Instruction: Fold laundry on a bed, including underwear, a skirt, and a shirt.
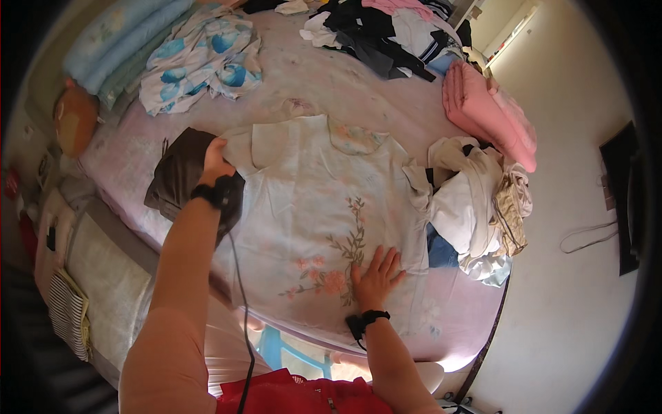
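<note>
A pale short-sleeved blouse lies spread on the bed, its neckline facing away from me. Coral flowers and grey-green leafy stems decorate its lower front. My left hand grips the edge of the sleeve at the left; its fingertips are partly hidden. Beneath that hand and wrist is a folded dark brown garment. My right hand rests palm down on the blouse beside the floral print, fingers spread. Both wrists wear black straps with small devices, and a cable runs near the left arm.
Crumpled light clothes touch the blouse's right side, near a folded pink quilt. Farther back are a blue-patterned white cloth and a dark clothes pile. A grey padded seat stands left; a blue stool is below the bed edge.
</note>
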{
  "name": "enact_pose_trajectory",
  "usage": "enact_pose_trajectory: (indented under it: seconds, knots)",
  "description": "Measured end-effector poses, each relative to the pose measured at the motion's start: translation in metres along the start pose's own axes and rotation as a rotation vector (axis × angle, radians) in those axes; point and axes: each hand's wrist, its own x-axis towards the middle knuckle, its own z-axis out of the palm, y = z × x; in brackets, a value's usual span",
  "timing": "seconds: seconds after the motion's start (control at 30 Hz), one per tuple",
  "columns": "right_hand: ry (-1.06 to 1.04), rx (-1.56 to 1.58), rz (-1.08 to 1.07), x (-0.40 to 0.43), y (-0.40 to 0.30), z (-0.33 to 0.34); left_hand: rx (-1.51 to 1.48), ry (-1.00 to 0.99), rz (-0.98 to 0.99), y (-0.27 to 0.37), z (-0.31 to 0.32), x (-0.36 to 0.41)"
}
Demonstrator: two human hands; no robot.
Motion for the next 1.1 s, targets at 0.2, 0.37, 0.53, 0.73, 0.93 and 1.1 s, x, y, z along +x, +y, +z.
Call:
enact_pose_trajectory:
  seconds: [0.2, 0.37, 0.53, 0.73, 0.93, 1.1]
  knots:
    - [0.005, 0.022, 0.011, -0.001, 0.007, -0.005, -0.414, 0.080, 0.239, -0.018, 0.041, -0.047]
    - [-0.015, 0.049, 0.015, 0.000, 0.005, -0.005, -0.217, 0.030, 0.306, -0.026, 0.075, -0.028]
    - [0.009, 0.061, 0.005, -0.001, 0.006, -0.006, 1.140, -0.345, 1.046, -0.110, 0.130, 0.008]
    - [0.033, 0.042, -0.002, 0.000, 0.009, -0.004, 1.588, -0.530, 0.690, -0.155, 0.152, -0.030]
    - [0.059, 0.053, 0.006, -0.001, 0.007, -0.002, 2.017, -0.026, 0.686, -0.148, 0.138, -0.042]
    - [0.050, 0.087, 0.028, -0.002, 0.010, -0.007, 2.166, -0.133, 0.588, -0.147, 0.129, -0.051]
